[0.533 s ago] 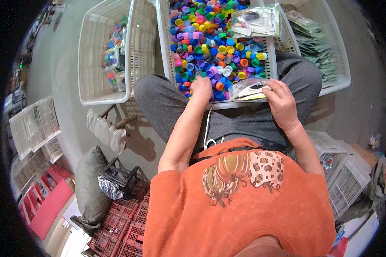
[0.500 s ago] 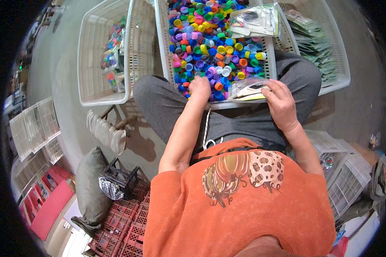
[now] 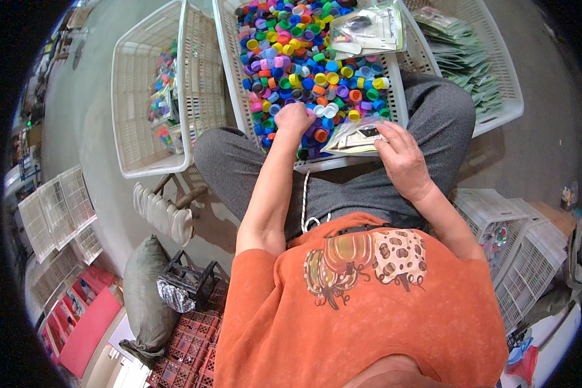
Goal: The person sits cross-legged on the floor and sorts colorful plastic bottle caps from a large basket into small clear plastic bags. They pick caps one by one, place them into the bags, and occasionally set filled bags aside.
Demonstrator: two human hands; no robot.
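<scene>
My left hand (image 3: 292, 119) is over the small coloured plastic caps (image 3: 284, 61), its fingers curled down among them. What its fingertips hold, if anything, is hidden. The caps fill a white plastic basket (image 3: 229, 71) in front of my lap. At that basket's near edge, my right hand (image 3: 405, 161) grips the side of a clear plastic bag (image 3: 354, 138), thumb and fingers closed on it. Inside the bag are a dark piece and pale flat pieces. Another clear bag with similar contents (image 3: 368, 32) lies across the basket's right rim.
A white basket (image 3: 186, 97) to the left holds bags of coloured pieces. To the right, another basket (image 3: 512, 97) holds a row of flat packed bags (image 3: 462, 61). My legs (image 3: 436, 113) flank the middle basket. A stuffed sack (image 3: 147, 284) and red crates (image 3: 184, 339) are at the lower left.
My left hand has shifted slightly farther into the caps. The right hand has tilted the bag, whose mouth edge now stands higher. The whole view has moved a little.
</scene>
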